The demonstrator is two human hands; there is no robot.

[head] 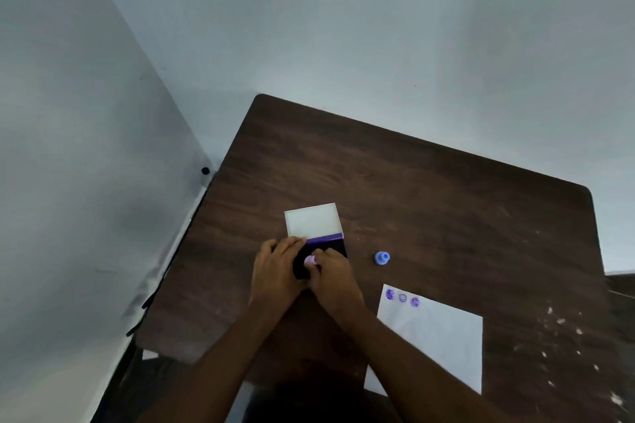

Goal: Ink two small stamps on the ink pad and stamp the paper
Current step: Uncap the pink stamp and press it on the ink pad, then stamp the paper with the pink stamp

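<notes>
Pinching the small pink stamp [310,261] in the right hand [331,280] over the open ink pad [330,245], left hand [276,268] curled steadying the pad's edge; judging it light, rigid, best gripped by its narrow knob.

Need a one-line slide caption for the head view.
Right hand presses pink stamp onto ink pad; left hand steadies it.

Dim, bluish light; soft focus throughout (edges bowed by wide lens).
</notes>
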